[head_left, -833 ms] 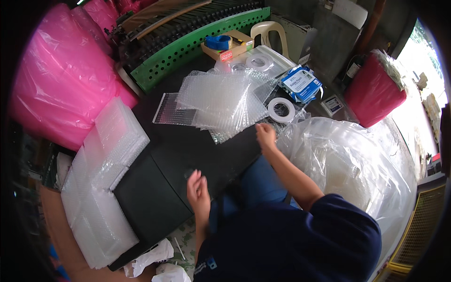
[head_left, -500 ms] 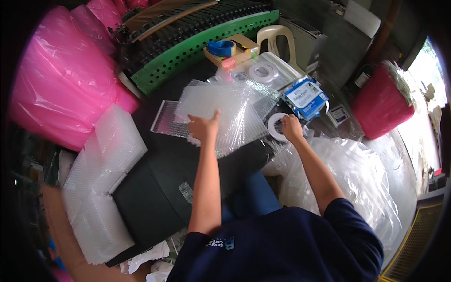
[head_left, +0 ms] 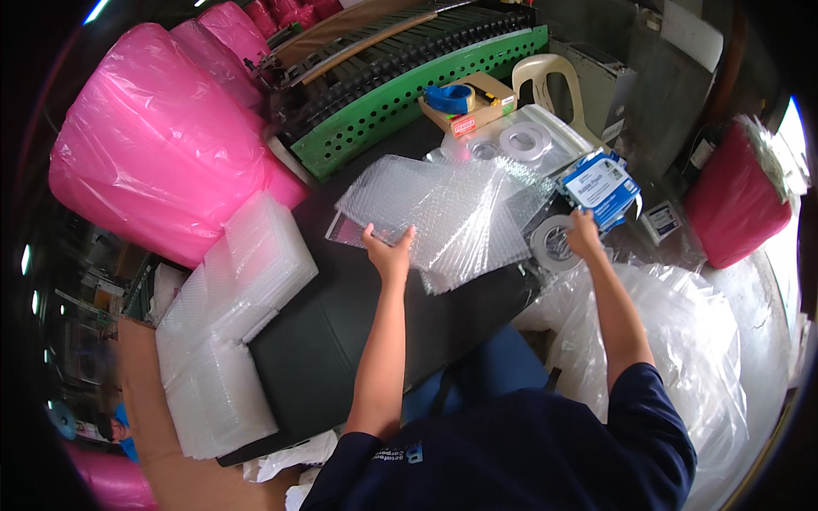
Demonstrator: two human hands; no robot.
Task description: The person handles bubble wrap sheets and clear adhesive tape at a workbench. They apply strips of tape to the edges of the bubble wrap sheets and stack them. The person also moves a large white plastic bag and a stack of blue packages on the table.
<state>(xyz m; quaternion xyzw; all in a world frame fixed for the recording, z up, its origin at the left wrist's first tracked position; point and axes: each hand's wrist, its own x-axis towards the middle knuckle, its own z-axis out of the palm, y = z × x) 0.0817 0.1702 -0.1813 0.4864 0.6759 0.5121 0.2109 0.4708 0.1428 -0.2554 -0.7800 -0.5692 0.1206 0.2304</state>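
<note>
A fanned stack of clear bubble-wrap pouches (head_left: pixel 452 209) lies on the black tabletop in front of me. At its near left edge is my left hand (head_left: pixel 389 254), thumb and fingers spread, fingertips touching the plastic. My right hand (head_left: pixel 584 234) is closed in a pinch beside the right rim of a white tape roll (head_left: pixel 535 244); whatever is between its fingers is too small to make out. Just beyond that hand sits a blue-and-white package (head_left: pixel 601 189).
Folded bubble-wrap stacks (head_left: pixel 217 366) line the table's left edge, near large pink wrapped bundles (head_left: pixel 158 145). Farther back are more tape rolls (head_left: pixel 526 141), a cardboard box (head_left: pixel 480 115) holding a blue tape dispenser (head_left: pixel 450 99), and a beige chair (head_left: pixel 545 68). Clear plastic bags (head_left: pixel 665 328) bulge at right.
The whole view has shifted, moving the scene rightward. My left hand has gone from over the pouches to their near left edge. My right hand stays pinched by the tape roll.
</note>
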